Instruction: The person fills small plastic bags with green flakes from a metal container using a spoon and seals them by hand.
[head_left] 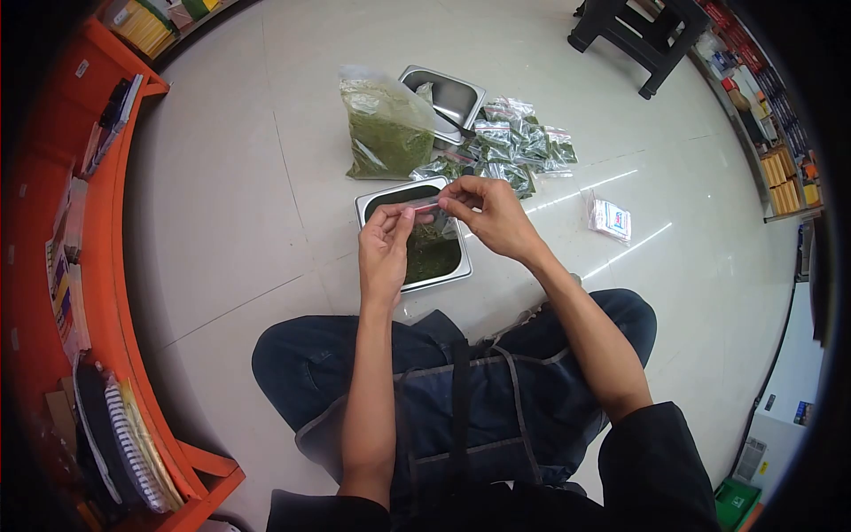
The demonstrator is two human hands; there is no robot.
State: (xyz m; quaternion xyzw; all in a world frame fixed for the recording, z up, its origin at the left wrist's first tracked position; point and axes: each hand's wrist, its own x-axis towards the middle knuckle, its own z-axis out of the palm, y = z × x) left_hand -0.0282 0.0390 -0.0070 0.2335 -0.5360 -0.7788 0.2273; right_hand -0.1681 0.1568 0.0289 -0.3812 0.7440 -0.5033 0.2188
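Note:
Both of my hands pinch the top edge of a small clear plastic bag [424, 206] with a red line along it. My left hand [387, 244] holds its left end and my right hand [489, 213] its right end. Below them is a metal container [467, 266] with dried green herb inside. A large clear bag of green herb [387, 133] stands behind it, beside a second metal container [456, 91] with a dark-handled tool in it. Several small filled bags [523, 146] lie in a pile to the right.
A packet of small bags [610, 219] lies on the tiled floor to the right. A black stool [643, 40] stands at the top right. Orange shelving [120, 293] runs along the left, and stocked shelves [753, 115] curve along the right.

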